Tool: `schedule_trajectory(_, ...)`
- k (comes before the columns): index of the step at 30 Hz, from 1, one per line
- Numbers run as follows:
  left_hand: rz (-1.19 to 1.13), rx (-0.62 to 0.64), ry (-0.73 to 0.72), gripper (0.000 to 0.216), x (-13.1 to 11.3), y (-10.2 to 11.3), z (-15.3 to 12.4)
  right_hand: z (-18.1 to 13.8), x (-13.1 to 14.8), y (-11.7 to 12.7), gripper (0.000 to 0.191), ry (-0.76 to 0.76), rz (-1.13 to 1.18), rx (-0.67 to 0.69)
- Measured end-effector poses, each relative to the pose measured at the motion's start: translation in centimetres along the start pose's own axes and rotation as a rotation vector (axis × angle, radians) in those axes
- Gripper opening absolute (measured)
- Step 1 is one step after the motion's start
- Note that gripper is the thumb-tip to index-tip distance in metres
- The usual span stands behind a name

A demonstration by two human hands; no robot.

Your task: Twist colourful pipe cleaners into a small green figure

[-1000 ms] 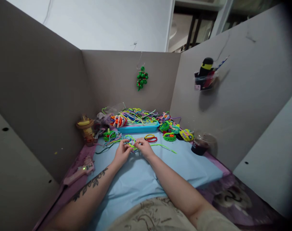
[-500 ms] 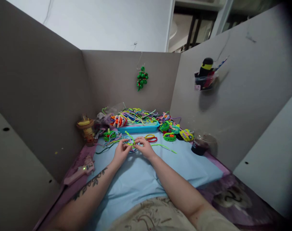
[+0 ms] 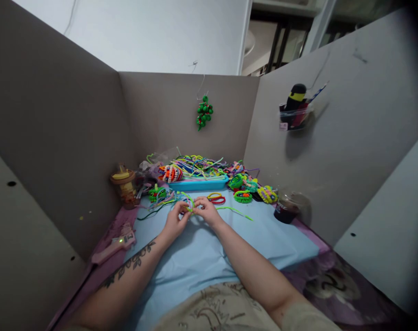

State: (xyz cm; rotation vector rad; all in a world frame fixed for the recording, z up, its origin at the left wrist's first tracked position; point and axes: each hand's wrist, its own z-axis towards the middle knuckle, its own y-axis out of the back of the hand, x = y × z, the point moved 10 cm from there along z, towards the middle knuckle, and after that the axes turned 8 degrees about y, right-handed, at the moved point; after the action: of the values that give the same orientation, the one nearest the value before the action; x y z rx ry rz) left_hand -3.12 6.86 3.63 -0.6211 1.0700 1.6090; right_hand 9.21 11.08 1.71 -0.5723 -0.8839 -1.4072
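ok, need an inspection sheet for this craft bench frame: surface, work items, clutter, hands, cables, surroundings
surface: light blue sheet over a purple cloth.
job's things: green pipe cleaner, pinched between both hands, tail lying out to the right.
clutter: blue tray under a pile of loose pipe cleaners; coiled pieces to its right; pink glue gun at the left edge, green light on; jar; lidded dark cup.
hands: left hand and right hand meet fingertip to fingertip above the sheet.
cables: thin wire on the white wall.
surroundings: grey panels on three sides; green bead ornament hangs on the back one; clear holder on the right one.
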Motion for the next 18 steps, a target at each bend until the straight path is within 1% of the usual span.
schedule_trajectory(2,0.039,-0.026,-0.010,0.021,0.2,0.1,-0.1,0.1,0.3,-0.1,0.010,0.028,-0.043,0.030)
schedule_trajectory(4,0.071,-0.050,0.015,0.022,0.6,0.2,-0.1,0.1,0.8,-0.3,0.007,0.073,-0.084,0.053)
schedule_trajectory(6,0.103,-0.100,0.037,0.027,0.7,0.6,-0.1,0.1,0.9,-0.5,0.007,0.097,-0.097,0.059)
schedule_trajectory(10,0.224,-0.277,-0.050,0.030,-0.7,2.1,-0.6,0.2,0.0,-0.2,0.010,0.067,-0.035,0.005)
schedule_trajectory(11,0.253,-0.300,-0.068,0.029,-1.0,2.2,-0.7,0.2,-0.2,0.0,0.011,0.059,-0.008,-0.021)
schedule_trajectory(13,0.275,-0.286,-0.066,0.030,-1.0,2.0,-0.7,0.2,-0.7,0.4,0.012,0.047,0.048,-0.074)
schedule_trajectory(15,0.235,-0.226,-0.032,0.037,-0.6,1.5,-0.5,0.2,-0.9,0.5,0.014,0.032,0.102,-0.104)
schedule_trajectory(16,0.201,-0.202,-0.009,0.041,-0.4,1.2,-0.5,0.1,-1.0,0.4,0.015,0.020,0.124,-0.108)
schedule_trajectory(18,0.125,-0.192,0.042,0.048,0.1,1.1,-0.4,-0.1,-1.0,0.0,0.016,-0.005,0.143,-0.094)
